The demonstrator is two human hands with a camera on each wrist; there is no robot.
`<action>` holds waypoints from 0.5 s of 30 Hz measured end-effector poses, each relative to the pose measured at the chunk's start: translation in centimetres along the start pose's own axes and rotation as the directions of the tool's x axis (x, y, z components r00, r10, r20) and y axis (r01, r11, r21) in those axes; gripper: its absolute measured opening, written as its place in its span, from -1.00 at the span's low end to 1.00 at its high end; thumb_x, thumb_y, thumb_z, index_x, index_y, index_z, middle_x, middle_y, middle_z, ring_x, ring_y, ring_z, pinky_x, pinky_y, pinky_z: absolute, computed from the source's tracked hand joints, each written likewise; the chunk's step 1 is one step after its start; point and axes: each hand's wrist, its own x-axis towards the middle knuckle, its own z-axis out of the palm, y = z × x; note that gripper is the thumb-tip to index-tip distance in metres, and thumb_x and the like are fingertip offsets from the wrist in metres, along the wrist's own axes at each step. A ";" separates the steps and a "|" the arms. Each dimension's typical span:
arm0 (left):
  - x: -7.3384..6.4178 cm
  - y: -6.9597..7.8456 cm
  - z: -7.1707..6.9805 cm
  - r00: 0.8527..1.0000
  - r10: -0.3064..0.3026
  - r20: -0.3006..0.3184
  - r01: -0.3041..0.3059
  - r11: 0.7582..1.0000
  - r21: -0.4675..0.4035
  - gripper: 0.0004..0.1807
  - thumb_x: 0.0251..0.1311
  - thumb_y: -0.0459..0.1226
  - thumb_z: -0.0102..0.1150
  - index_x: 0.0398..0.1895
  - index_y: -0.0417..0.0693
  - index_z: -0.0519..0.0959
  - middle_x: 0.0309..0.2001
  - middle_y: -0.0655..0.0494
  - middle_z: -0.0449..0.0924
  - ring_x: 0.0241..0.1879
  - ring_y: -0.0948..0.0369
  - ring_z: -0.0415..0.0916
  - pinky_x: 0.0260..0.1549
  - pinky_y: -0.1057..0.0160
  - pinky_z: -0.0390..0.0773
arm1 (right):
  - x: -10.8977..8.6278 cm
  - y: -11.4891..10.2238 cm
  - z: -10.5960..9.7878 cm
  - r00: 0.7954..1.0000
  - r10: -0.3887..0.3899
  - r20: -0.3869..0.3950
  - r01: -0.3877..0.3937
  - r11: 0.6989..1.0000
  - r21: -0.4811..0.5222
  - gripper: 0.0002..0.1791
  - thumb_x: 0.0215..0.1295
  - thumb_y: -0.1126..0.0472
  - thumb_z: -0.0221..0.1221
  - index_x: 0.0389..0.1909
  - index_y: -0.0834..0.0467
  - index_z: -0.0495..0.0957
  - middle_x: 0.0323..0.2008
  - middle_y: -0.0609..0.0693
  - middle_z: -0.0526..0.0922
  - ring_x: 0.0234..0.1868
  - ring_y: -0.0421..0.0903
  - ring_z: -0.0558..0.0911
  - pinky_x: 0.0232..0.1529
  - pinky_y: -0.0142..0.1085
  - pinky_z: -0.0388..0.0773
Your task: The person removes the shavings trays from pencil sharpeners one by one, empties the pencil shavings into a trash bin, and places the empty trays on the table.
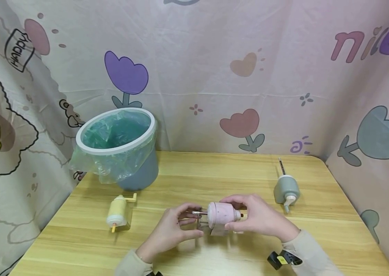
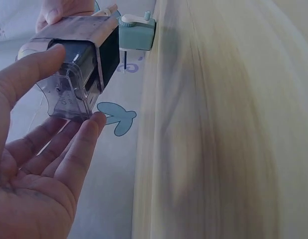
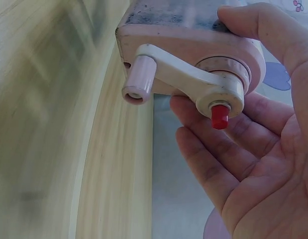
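A pink pencil sharpener (image 1: pixel 222 214) with a hand crank is held just above the table, in the middle of the head view. My right hand (image 1: pixel 258 216) grips its body at the crank end, thumb on one side and fingers on the other. The right wrist view shows the white crank arm (image 3: pixel 181 74) and a red tip (image 3: pixel 220 117) at its hub. At the opposite end, thumb and fingers of my left hand (image 1: pixel 173 226) hold the clear plastic part (image 2: pixel 69 94). A narrow shiny piece (image 1: pixel 199 212) sticks out there; its kind is unclear.
A yellow crank sharpener (image 1: pixel 117 211) lies to the left. Back right stands a grey-green sharpener (image 1: pixel 286 189) with a dark thin stick protruding. A bin (image 1: pixel 142 168) with a green plastic liner stands at the back left. Patterned cloth (image 1: pixel 187 76) hangs behind the wooden table (image 1: pixel 194 172).
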 end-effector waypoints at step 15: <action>0.3 -0.3 0.3 1.000 0.000 0.008 0.000 1.000 0.009 -0.35 0.10 -0.32 0.65 0.29 -0.10 0.60 0.28 -0.15 0.67 0.23 -0.07 0.71 0.26 0.17 0.73 | 0.3 -0.1 0.3 1.000 -0.022 0.002 0.022 0.999 0.038 -0.35 0.18 -0.13 0.55 0.26 0.03 0.68 -0.06 -0.19 0.82 -0.01 -0.25 0.75 0.15 -0.24 0.77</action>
